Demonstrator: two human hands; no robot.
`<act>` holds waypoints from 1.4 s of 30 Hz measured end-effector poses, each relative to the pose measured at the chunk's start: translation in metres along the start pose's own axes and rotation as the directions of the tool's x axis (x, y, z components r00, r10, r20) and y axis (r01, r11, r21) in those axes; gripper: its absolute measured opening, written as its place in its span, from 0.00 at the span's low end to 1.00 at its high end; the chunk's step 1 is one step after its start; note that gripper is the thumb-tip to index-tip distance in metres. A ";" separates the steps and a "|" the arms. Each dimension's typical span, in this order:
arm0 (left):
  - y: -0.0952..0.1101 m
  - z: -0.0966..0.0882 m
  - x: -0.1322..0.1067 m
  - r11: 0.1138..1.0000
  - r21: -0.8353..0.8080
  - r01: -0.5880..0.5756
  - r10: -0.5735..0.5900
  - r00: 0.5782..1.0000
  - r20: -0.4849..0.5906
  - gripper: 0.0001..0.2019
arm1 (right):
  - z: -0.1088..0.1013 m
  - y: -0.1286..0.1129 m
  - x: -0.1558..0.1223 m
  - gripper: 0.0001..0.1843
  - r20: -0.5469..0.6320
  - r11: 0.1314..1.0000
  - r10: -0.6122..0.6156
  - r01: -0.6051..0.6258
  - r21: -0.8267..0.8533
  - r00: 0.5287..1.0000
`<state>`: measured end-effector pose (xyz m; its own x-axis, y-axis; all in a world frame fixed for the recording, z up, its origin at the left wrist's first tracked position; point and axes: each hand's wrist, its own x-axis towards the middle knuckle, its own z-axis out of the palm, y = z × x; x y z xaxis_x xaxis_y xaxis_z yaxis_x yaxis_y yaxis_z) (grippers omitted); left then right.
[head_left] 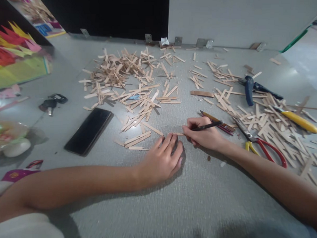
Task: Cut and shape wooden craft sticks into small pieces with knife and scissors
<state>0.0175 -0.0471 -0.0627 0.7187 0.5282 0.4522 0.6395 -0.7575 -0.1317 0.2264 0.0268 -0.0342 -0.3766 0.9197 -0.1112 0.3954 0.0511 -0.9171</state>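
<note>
My right hand [203, 133] is closed round a dark pencil [209, 125], its lower end hidden by the fingers. Just under that hand a short length of wooden craft stick [179, 134] lies on the table. My left hand [165, 154] has its fingers bent, with the fingertips holding the stick down from the left. A few more craft sticks [138, 139] lie beside the left fingertips. Behind my right hand rest several coloured pencils [225, 127].
A heap of craft sticks [121, 69] covers the back left; others [272, 126] spread to the right. Red-and-yellow-handled scissors [261, 145], a yellow cutter [300, 121] and blue-handled pliers [249, 90] lie right. A phone [89, 131] and keys [50, 104] lie left. Panels [242, 21] stand behind.
</note>
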 end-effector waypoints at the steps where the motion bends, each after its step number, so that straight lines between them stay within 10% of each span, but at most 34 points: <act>1: 0.000 0.000 0.000 1.000 -0.002 -0.001 0.001 1.000 0.003 0.22 | 0.000 0.000 0.000 0.23 0.003 1.000 0.005 -0.005 0.010 1.000; 26: -0.001 0.001 -0.001 0.999 -0.040 -0.001 0.001 1.000 0.007 0.21 | -0.001 0.001 0.001 0.20 -0.020 0.999 -0.045 0.045 0.002 0.999; 42: -0.010 0.004 -0.002 0.948 -0.315 0.047 0.017 0.980 0.197 0.22 | -0.004 0.007 0.002 0.25 -0.054 0.981 -0.020 0.030 0.190 0.998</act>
<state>0.0106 -0.0395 -0.0655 0.7689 0.5808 0.2673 0.5541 -0.8139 0.1746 0.2324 0.0305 -0.0395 -0.3392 0.9380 -0.0718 0.2178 0.0041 -0.9760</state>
